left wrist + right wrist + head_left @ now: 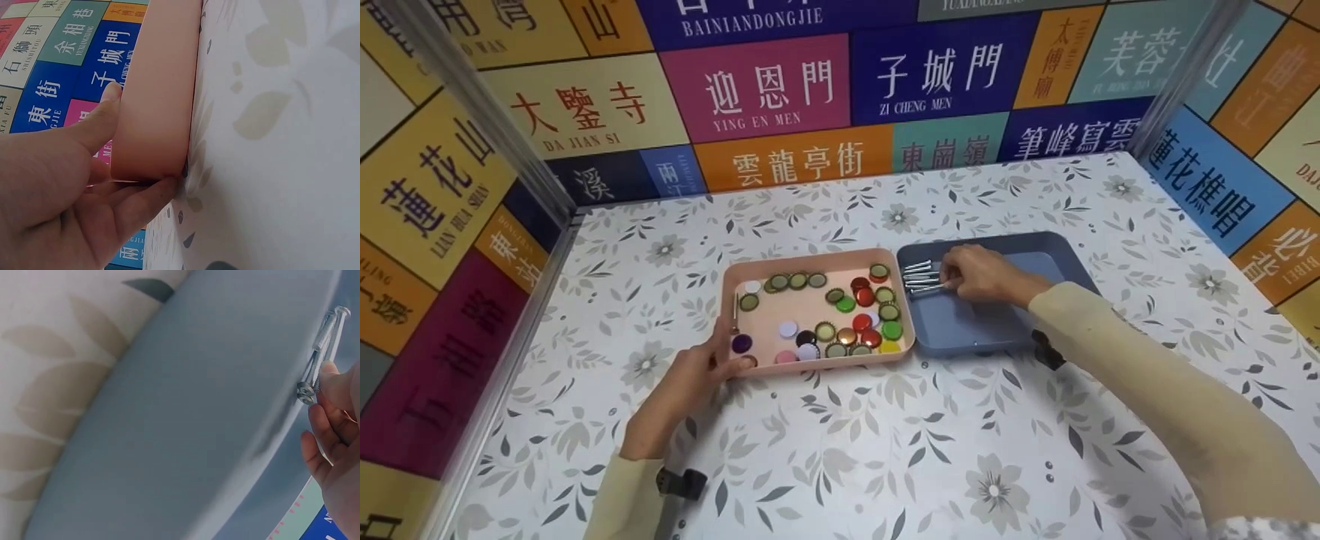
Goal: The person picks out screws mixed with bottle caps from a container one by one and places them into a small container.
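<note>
My left hand (686, 382) grips the near left corner of a pink tray (772, 309). In the left wrist view the thumb lies at the rim and the fingers curl under the tray's side wall (154, 95). Bottle caps (864, 297) in several colours lie in this tray, and a thin screw (736, 311) lies along its left wall. Over the blue-grey tray (997, 322), my right hand (982, 274) pinches a silver screw at the end of a row of screws (919, 271). The right wrist view shows thumb and fingertips on the screws (320, 354) near the tray wall.
The two trays stand side by side on a table (810, 450) with a leaf-patterned cover. Panels of coloured signs (780, 90) rise behind the table and at both sides. Each wrist wears a dark strap (682, 484).
</note>
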The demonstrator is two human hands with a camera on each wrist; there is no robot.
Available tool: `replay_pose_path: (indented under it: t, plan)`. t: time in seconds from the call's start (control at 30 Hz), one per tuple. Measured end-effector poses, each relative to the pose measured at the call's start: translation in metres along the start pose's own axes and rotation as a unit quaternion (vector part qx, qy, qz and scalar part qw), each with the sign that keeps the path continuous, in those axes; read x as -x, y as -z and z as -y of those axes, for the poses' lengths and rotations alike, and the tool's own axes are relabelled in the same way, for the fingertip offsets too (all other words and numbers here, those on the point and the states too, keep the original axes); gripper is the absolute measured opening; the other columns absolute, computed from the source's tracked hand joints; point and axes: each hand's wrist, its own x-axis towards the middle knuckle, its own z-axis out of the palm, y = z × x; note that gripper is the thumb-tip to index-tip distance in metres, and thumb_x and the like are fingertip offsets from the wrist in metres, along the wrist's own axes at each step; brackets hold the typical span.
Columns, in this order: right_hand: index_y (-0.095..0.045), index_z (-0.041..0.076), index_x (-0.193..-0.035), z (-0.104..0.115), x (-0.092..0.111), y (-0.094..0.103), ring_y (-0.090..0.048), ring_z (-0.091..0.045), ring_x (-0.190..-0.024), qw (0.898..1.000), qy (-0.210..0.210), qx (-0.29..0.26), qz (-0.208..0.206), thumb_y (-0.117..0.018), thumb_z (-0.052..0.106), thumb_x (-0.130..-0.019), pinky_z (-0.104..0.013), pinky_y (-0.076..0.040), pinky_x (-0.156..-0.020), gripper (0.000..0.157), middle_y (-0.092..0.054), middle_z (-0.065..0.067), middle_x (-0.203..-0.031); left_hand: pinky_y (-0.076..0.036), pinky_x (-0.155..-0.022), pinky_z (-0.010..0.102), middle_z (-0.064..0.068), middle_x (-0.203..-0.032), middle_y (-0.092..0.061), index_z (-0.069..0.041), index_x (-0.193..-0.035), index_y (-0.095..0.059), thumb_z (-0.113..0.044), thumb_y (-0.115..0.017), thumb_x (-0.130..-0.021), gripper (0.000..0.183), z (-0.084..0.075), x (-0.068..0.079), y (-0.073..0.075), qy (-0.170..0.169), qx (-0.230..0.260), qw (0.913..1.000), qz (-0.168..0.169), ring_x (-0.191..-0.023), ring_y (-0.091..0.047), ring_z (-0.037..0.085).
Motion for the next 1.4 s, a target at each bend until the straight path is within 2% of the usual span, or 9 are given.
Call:
replay_pose_path:
  t: [0.33, 0.47, 0.63, 0.8, 0.87, 0.97, 1.03, 1.23, 1.4]
  plan:
    - [-0.070, 0.006, -0.088, 0.001, 0.000, -0.005, -0.057, -0.028, -0.091, 1.000, 0.021, -0.001, -0.005, -0.067, 0.003, -0.083, -0.047, -0.049, -0.084, 0.007, -0.065, -0.011, -0.093, -0.050, -0.098, 0.049, 0.029, -0.145, -0.050, -0.017, -0.159, -0.024, -0.030, -0.062, -0.100, 0.071, 0.000, 0.001, 0.000, -0.005, -0.001, 1.0000, -0.002, -0.117, -0.062, 0.037]
    - [-0.072, 0.006, -0.088, 0.001, 0.000, -0.005, -0.058, -0.028, -0.089, 0.999, 0.037, 0.007, -0.011, -0.070, 0.007, -0.082, -0.046, -0.049, -0.083, 0.006, -0.065, -0.010, -0.091, -0.053, -0.089, 0.043, 0.028, -0.142, -0.054, -0.017, -0.159, -0.024, -0.029, -0.063, -0.099, 0.073, 0.000, 0.000, 0.000, -0.007, 0.001, 1.0000, -0.003, -0.105, -0.065, 0.033]
    - [-0.074, 0.007, -0.087, 0.000, 0.000, -0.005, -0.057, -0.026, -0.086, 0.998, 0.055, 0.018, -0.013, -0.072, 0.010, -0.083, -0.044, -0.049, -0.080, 0.006, -0.064, -0.009, -0.088, -0.051, -0.077, 0.035, 0.025, -0.117, -0.068, -0.019, -0.160, -0.023, -0.029, -0.065, -0.098, 0.076, 0.000, -0.001, 0.001, -0.005, 0.003, 1.0000, -0.002, -0.089, -0.064, 0.027]
    - [-0.075, 0.008, -0.087, -0.002, 0.002, -0.006, -0.057, -0.025, -0.084, 0.998, 0.062, 0.020, -0.021, -0.072, 0.011, -0.083, -0.043, -0.049, -0.078, 0.006, -0.064, -0.008, -0.086, -0.049, -0.075, 0.033, 0.024, -0.119, -0.067, -0.020, -0.161, -0.020, -0.031, -0.065, -0.098, 0.078, 0.000, -0.001, 0.000, -0.001, 0.001, 1.0000, 0.001, -0.087, -0.063, 0.025]
    - [-0.075, 0.008, -0.086, -0.002, 0.002, -0.006, -0.057, -0.025, -0.083, 0.997, 0.064, 0.024, -0.028, -0.072, 0.012, -0.082, -0.043, -0.049, -0.076, 0.007, -0.064, -0.008, -0.085, -0.048, -0.072, 0.032, 0.023, -0.112, -0.068, -0.019, -0.161, -0.020, -0.032, -0.066, -0.098, 0.079, 0.000, -0.001, 0.000, 0.001, -0.002, 1.0000, 0.002, -0.083, -0.062, 0.024]
    - [-0.075, 0.008, -0.085, -0.001, 0.003, -0.005, -0.057, -0.026, -0.082, 0.997, 0.062, 0.029, -0.042, -0.070, 0.013, -0.080, -0.044, -0.050, -0.074, 0.009, -0.063, -0.008, -0.085, -0.044, -0.066, 0.030, 0.014, -0.087, -0.062, -0.022, -0.161, -0.019, -0.035, -0.066, -0.097, 0.081, 0.000, -0.001, 0.001, 0.007, -0.007, 0.9999, 0.006, -0.074, -0.057, 0.021]
    - [-0.075, 0.008, -0.086, 0.000, 0.003, -0.005, -0.057, -0.027, -0.083, 0.996, 0.060, 0.033, -0.053, -0.069, 0.014, -0.079, -0.045, -0.050, -0.074, 0.011, -0.063, -0.008, -0.086, -0.044, -0.065, 0.029, 0.011, -0.082, -0.059, -0.024, -0.161, -0.018, -0.036, -0.066, -0.097, 0.082, -0.001, -0.002, 0.001, 0.008, -0.005, 0.9999, 0.008, -0.073, -0.057, 0.020]
    - [-0.073, 0.006, -0.086, 0.006, 0.001, -0.004, -0.057, -0.028, -0.083, 0.994, 0.062, 0.045, -0.079, -0.065, 0.013, -0.079, -0.045, -0.050, -0.073, 0.013, -0.062, -0.010, -0.086, -0.043, -0.062, 0.029, 0.012, -0.085, -0.059, -0.028, -0.162, -0.013, -0.035, -0.066, -0.097, 0.084, -0.002, -0.002, 0.001, 0.015, 0.004, 0.9997, 0.017, -0.070, -0.055, 0.021]
    - [-0.072, 0.006, -0.085, 0.017, -0.005, -0.004, -0.057, -0.028, -0.085, 0.992, 0.086, 0.053, -0.079, -0.066, 0.012, -0.077, -0.045, -0.051, -0.075, 0.012, -0.064, -0.010, -0.087, -0.045, -0.063, 0.029, 0.014, -0.083, -0.062, -0.022, -0.161, -0.017, -0.034, -0.066, -0.097, 0.081, -0.001, -0.002, 0.001, 0.015, 0.014, 0.9997, 0.015, -0.069, -0.055, 0.020]
